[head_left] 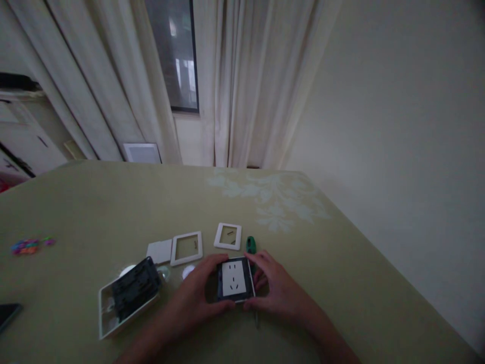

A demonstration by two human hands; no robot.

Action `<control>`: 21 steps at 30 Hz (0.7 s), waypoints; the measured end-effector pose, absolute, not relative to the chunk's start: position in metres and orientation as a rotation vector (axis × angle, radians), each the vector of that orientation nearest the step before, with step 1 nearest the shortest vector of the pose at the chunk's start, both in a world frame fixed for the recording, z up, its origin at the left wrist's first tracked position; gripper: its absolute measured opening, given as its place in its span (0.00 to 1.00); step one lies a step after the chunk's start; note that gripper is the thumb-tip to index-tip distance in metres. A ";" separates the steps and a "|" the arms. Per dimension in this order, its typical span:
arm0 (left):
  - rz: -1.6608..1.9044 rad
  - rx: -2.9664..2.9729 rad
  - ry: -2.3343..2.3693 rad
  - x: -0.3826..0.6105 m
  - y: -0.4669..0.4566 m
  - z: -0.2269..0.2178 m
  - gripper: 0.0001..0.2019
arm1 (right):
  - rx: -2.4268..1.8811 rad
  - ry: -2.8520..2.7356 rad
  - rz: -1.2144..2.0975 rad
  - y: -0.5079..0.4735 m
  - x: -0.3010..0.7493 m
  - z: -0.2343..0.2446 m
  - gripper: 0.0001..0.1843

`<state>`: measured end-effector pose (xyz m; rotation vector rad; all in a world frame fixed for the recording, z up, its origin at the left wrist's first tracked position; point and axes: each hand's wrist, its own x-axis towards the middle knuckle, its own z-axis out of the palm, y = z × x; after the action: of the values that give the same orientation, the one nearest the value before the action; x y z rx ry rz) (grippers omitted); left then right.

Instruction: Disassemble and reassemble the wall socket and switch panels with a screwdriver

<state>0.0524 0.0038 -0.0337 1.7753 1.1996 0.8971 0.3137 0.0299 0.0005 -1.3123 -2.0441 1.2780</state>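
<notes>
A wall socket [234,278] with a white five-hole face and a dark surround is held level between both hands, low in the middle of the view. My left hand [199,288] grips its left side, thumb at the near edge and fingers at the far edge. On the opposite side my right hand [278,288] grips the right edge the same way. A screwdriver with a green handle [250,244] lies beside and partly behind my right hand, its shaft tip showing below. Just beyond the socket lies a white square frame [238,247] with small screws inside its opening.
Another white frame [173,256] lies left of the first, beside a white plate [159,251]. A white box [101,316] with a black slab [136,288] stands at the left. Colourful small pieces [28,246] and a dark flat device [7,314] lie farther left. The wall borders the table's right.
</notes>
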 end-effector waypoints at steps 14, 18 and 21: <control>0.892 1.767 1.184 0.053 0.003 -0.035 0.39 | -1.278 -2.024 1.286 0.029 0.310 -0.001 0.53; 0.912 1.756 1.205 0.058 0.000 -0.030 0.37 | -1.283 -2.034 1.278 0.029 0.308 0.002 0.51; 0.907 1.744 1.176 0.059 -0.001 -0.028 0.36 | -1.304 -2.043 1.249 0.027 0.309 0.002 0.52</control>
<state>0.0588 -0.0010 -0.0283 1.7435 1.1764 0.9068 0.3092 0.0274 0.0015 -1.3039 -2.0428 1.2486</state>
